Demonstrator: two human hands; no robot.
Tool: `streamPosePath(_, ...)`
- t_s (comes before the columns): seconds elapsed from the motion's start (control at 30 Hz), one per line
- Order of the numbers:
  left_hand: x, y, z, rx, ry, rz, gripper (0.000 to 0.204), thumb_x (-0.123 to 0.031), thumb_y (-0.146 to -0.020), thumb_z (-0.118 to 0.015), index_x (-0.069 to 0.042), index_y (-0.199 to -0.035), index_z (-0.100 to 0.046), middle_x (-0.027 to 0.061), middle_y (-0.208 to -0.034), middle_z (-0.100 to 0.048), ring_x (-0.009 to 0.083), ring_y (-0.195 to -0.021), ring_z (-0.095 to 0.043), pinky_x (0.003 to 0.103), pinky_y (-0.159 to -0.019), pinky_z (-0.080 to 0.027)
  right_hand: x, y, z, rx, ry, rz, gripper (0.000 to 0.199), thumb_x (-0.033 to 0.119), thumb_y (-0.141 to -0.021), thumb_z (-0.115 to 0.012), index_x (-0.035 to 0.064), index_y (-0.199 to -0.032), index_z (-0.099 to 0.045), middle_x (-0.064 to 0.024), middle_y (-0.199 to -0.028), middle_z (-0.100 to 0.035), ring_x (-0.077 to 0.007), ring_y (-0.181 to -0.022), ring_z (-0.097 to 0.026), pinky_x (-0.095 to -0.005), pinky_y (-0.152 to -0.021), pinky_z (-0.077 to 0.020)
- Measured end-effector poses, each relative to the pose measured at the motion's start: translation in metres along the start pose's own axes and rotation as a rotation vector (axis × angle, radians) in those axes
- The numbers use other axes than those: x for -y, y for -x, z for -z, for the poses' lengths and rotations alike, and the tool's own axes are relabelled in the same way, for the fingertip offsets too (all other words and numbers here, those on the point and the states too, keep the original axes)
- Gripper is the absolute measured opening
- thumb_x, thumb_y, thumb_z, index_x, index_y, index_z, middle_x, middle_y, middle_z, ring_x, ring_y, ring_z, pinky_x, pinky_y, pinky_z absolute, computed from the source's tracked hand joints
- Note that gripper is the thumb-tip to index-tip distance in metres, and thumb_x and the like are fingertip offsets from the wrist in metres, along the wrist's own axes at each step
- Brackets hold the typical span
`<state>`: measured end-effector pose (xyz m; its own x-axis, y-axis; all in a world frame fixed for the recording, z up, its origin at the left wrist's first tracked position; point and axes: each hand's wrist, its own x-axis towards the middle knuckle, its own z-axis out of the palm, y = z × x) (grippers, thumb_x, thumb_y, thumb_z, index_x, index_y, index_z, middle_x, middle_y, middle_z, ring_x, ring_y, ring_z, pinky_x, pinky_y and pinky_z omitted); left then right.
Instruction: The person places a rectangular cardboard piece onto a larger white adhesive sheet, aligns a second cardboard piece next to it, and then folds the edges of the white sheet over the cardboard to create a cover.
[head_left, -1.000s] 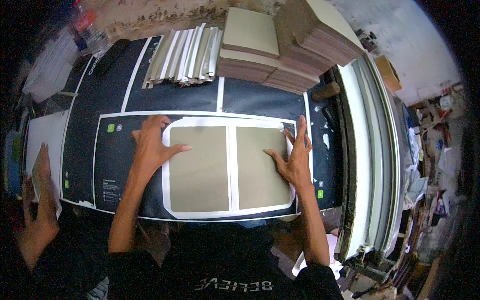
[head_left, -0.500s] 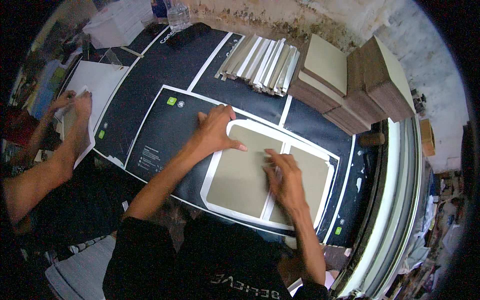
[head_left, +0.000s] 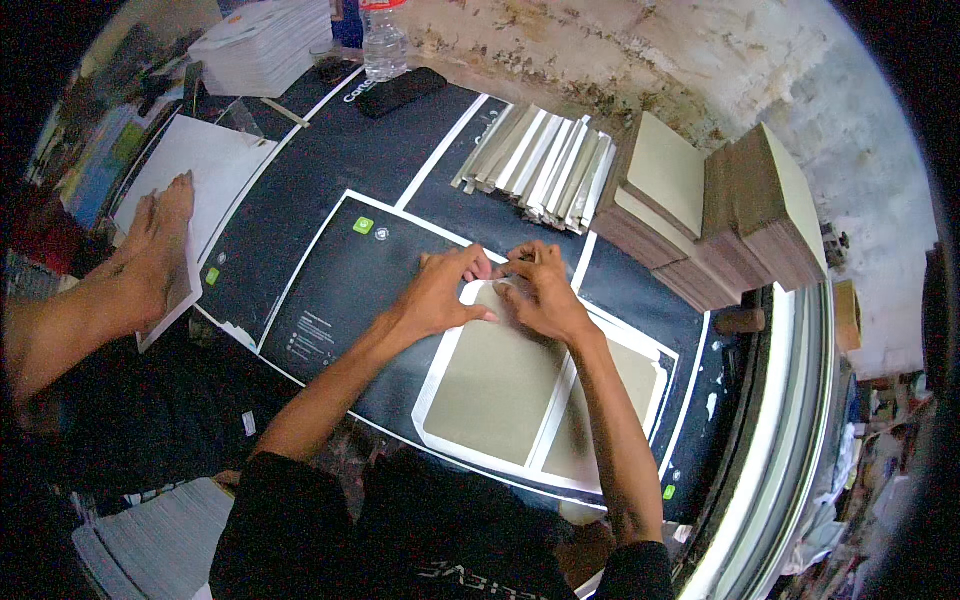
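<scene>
A book cover blank (head_left: 495, 385) lies on the dark table sheet: two grey-brown boards with a narrow strip between them, bordered by white paper. My left hand (head_left: 445, 290) is at its far left corner, thumb on the board and fingers curled over the far edge. Close beside it, my right hand (head_left: 543, 290) has its fingers bent and pinched at the white border of the same edge. The paper under the fingertips is mostly hidden. My right forearm crosses above the smaller board (head_left: 632, 375).
Stacked grey-brown boards (head_left: 665, 190) stand at the back right beside a bundle of strips (head_left: 540, 165). A bottle (head_left: 385, 45) and dark phone-like object (head_left: 402, 92) are at the back. At left, a co-worker's hand (head_left: 160, 240) presses a white sheet (head_left: 215, 160). A short brown cylinder (head_left: 740, 321) lies right.
My right hand has moved from the middle of the cover to its far edge, beside my left hand. My left fingers have curled in. The co-worker's hand has shifted on the sheet.
</scene>
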<state>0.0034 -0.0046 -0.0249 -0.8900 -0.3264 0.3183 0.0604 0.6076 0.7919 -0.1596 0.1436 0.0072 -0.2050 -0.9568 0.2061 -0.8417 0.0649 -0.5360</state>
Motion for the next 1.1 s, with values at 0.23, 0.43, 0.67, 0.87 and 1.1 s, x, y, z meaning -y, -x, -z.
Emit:
streamPosePath(0.23,-0.006,-0.006,0.004,-0.033,0.126,0.069,0.047,-0.001,-0.081,-0.072,-0.004,-0.12,-0.046,0.0136,-0.091,-0.073,0.0287,-0.088,-0.072,0.042,-0.083,-0.052,-0.007,-0.005,-0.005,-0.031,-0.037,-0.027,0.023,0.016,-0.08,-0.075,0.0066,-0.102,-0.078,-0.0162,-0.115,-0.061,-0.0332,-0.113,-0.053,-0.0453,-0.103,-0.0382)
streamPosePath(0.43,-0.007,-0.003,0.004,-0.079,0.092,-0.004,0.051,0.002,-0.082,-0.07,-0.001,-0.124,-0.043,0.0152,-0.088,-0.072,0.0301,-0.085,-0.073,0.043,-0.078,-0.054,0.003,-0.007,-0.001,-0.012,-0.026,-0.114,0.027,0.015,-0.078,-0.074,0.0073,-0.103,-0.078,-0.0149,-0.118,-0.061,-0.0329,-0.117,-0.052,-0.0464,-0.102,-0.0387)
streamPosePath(0.67,-0.005,-0.001,0.008,-0.04,0.107,0.071,0.061,0.0,-0.082,-0.073,-0.002,-0.133,-0.039,0.0146,-0.089,-0.073,0.0304,-0.086,-0.073,0.043,-0.08,-0.054,0.022,0.003,0.003,-0.023,0.124,0.069,0.032,0.014,-0.081,-0.071,0.0095,-0.112,-0.075,-0.0161,-0.129,-0.058,-0.0362,-0.126,-0.046,-0.0509,-0.108,-0.037)
streamPosePath(0.87,-0.001,0.002,0.009,-0.037,0.071,0.104,0.061,0.0,-0.082,-0.073,-0.003,-0.133,-0.04,0.0121,-0.088,-0.073,0.028,-0.088,-0.073,0.043,-0.082,-0.052,0.024,0.001,0.004,-0.03,0.128,0.116,0.03,0.009,-0.078,-0.072,0.0047,-0.108,-0.075,-0.0152,-0.128,-0.058,-0.0345,-0.12,-0.049,-0.0483,-0.106,-0.0402)
streamPosePath(1.1,-0.001,0.0,0.006,-0.043,0.101,0.119,0.062,0.001,-0.083,-0.071,-0.004,-0.135,-0.037,0.0112,-0.088,-0.074,0.0266,-0.086,-0.074,0.045,-0.083,-0.051,0.021,-0.008,0.0,0.002,0.097,0.116,0.026,0.007,-0.076,-0.073,-0.0003,-0.101,-0.075,-0.0161,-0.104,-0.065,-0.0332,-0.105,-0.055,-0.0423,-0.096,-0.048)
